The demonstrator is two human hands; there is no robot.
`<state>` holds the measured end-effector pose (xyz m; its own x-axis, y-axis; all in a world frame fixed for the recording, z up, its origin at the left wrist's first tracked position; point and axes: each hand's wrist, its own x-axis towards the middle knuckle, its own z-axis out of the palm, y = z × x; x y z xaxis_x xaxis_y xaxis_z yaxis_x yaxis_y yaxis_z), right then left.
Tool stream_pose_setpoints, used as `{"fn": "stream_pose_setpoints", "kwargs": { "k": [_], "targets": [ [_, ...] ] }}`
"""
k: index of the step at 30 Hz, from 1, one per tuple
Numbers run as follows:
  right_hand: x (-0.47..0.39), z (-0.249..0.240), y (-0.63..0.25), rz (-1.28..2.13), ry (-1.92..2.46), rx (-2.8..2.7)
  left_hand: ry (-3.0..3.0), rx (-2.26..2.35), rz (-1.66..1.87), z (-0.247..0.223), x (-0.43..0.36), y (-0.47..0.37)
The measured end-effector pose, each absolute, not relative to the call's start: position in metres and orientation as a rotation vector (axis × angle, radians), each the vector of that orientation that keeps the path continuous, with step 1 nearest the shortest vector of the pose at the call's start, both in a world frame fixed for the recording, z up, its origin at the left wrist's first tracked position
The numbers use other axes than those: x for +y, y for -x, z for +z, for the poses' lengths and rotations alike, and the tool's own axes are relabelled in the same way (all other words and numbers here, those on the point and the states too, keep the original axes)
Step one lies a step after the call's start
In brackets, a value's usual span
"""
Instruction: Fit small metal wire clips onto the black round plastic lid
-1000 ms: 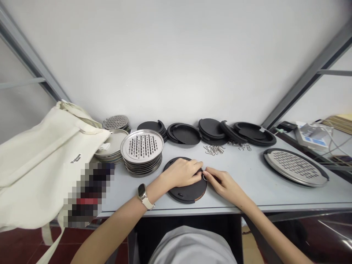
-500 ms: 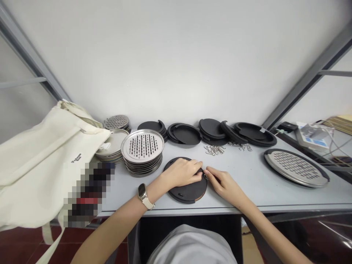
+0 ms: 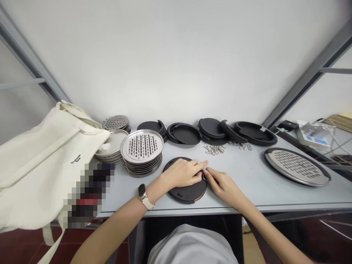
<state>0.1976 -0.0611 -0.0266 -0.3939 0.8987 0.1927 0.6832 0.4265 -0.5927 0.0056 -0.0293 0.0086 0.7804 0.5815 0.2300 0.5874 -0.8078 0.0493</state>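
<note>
I find the black disc (image 3: 172, 192) at lower centre of the frame, flat on the table (image 3: 238, 161), its rim just short of the front edge. My left hand (image 3: 183, 174) lies across it, index finger extended; whether its grip pinches anything, I cannot tell. My right hand (image 3: 221, 183) pinches a small metal ring (image 3: 205, 177) at the disc's right rim. Broad working room extends toward the perforated plate (image 3: 299, 167) at right; at left, a metal stack (image 3: 142, 146) stands near.

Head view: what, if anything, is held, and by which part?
Right hand pinches a small silver metal piece, exact spot hidden; the left hand rests on a round black disc.
</note>
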Motion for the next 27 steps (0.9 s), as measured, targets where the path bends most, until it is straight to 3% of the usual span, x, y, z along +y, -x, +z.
{"fn": "stream_pose_setpoints", "kwargs": {
  "k": [15,27],
  "targets": [
    [-0.0612,-0.0292,-0.1984,0.585,1.314,-2.147,2.905,-1.057,-0.355,0.0107,-0.0308,-0.0073],
    [-0.0623,-0.0249,-0.1983,0.689,1.266,-2.155,2.891,-0.844,-0.411,0.0092,-0.0298,-0.0065]
  ]
}}
